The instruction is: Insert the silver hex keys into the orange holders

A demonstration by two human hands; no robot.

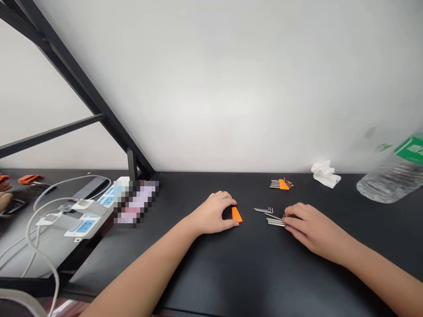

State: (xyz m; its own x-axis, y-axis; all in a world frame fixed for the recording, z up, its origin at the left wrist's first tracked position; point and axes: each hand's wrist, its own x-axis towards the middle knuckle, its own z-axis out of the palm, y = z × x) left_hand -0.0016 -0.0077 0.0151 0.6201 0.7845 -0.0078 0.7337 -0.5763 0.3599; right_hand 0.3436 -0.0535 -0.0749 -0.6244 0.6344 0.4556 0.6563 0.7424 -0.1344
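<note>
Near the middle of the black table, my left hand has its thumb and fingers around a small orange holder. Several loose silver hex keys lie to the right, their right ends under the fingertips of my right hand, which are pressed together on them. A few smaller L-shaped keys rest on the table between my hands, untouched. Farther back lies a second orange holder with several hex keys in it.
A crumpled white tissue and a clear plastic bottle are at the back right. On the left are a white power strip with cables, a pixelated item, a black metal frame and part of another person's hand.
</note>
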